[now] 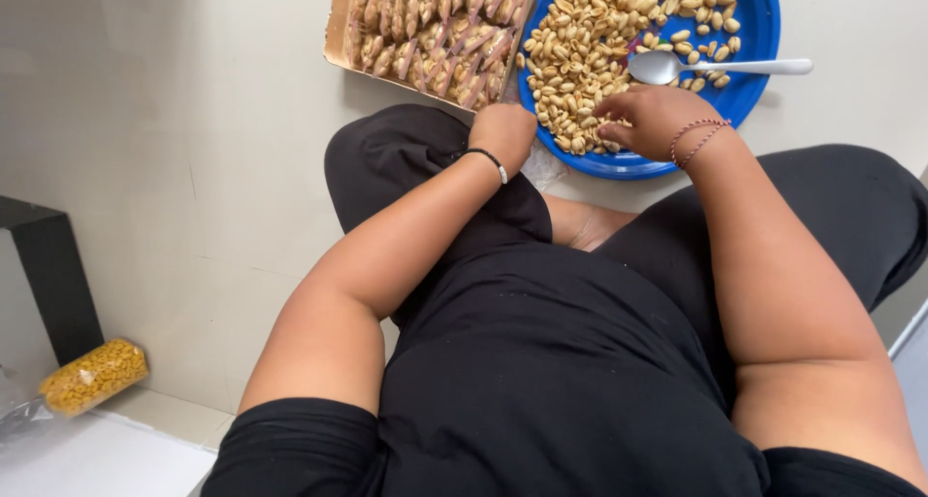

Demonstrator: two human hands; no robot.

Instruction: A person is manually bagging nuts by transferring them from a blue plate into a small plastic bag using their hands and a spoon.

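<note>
light: bright, even | shadows: soft, beside spoon (pixel 720 68) | focus: sharp | edges: slight wide-angle bend
</note>
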